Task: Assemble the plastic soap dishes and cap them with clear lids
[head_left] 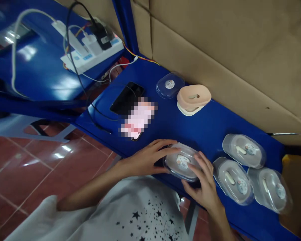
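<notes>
An oval box with a clear plastic lid (174, 169) and a round label sits near the front edge of the blue table (203, 132). My left hand (154, 155) holds its left side, with fingers reaching over the lid. On the right side, my right hand (203, 175) curls around the same box, its fingertips pressing on the lid. Toward the back stands a peach oval container (183, 93) with a slot, on top of a cream piece (188, 112). Beside these lies a loose clear lid (163, 87) with a label.
Three similar lidded boxes stand to the right: one behind (237, 142), one nearer (222, 167), one farthest right (262, 180). A dark phone (125, 98) and a phone with a blurred screen (139, 118) lie left. Cables run from a power strip (102, 53). Cardboard (215, 43) lines the back.
</notes>
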Demonstrator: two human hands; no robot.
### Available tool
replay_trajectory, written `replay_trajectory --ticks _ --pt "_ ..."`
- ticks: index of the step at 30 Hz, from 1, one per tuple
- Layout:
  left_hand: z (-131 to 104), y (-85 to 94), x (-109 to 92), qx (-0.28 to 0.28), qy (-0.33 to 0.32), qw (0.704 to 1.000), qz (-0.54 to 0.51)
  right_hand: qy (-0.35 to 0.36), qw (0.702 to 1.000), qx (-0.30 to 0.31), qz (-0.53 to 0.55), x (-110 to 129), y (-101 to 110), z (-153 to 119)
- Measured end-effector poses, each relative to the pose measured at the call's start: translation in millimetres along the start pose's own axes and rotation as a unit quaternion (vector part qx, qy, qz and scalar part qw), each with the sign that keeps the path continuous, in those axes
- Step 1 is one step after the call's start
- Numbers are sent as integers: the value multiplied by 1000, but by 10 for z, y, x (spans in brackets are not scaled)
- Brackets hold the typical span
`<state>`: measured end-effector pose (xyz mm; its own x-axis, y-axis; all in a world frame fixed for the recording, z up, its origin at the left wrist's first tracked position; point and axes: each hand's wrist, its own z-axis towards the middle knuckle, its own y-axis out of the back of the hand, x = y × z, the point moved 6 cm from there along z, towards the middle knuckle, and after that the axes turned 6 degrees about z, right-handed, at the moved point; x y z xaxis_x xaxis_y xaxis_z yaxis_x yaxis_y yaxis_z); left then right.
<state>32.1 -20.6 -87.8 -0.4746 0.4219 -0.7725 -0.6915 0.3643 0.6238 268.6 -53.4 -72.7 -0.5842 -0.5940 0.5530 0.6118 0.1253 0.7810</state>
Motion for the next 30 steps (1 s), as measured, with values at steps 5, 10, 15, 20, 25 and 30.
replay_trajectory --ticks 5,10,15,20,25,30 --pt "27 12 -15 5 15 1000 5 -13 1000 -16 3 -50 43 -63" --pt "43 51 -33 -2 0 1000 7 4 1000 -1 -20 -49 11 -70" --pt "18 60 -3 11 -11 1000 -19 30 998 26 -41 16 31 -18" --pt "-36 21 -10 16 -24 1000 5 29 998 50 -37 82 66 -29" --pt "-41 -20 -75 14 -51 997 64 -4 997 69 -20 40 4 -55" --pt "-24 -10 -68 8 -39 998 55 -4 996 73 -49 79 44 -130"
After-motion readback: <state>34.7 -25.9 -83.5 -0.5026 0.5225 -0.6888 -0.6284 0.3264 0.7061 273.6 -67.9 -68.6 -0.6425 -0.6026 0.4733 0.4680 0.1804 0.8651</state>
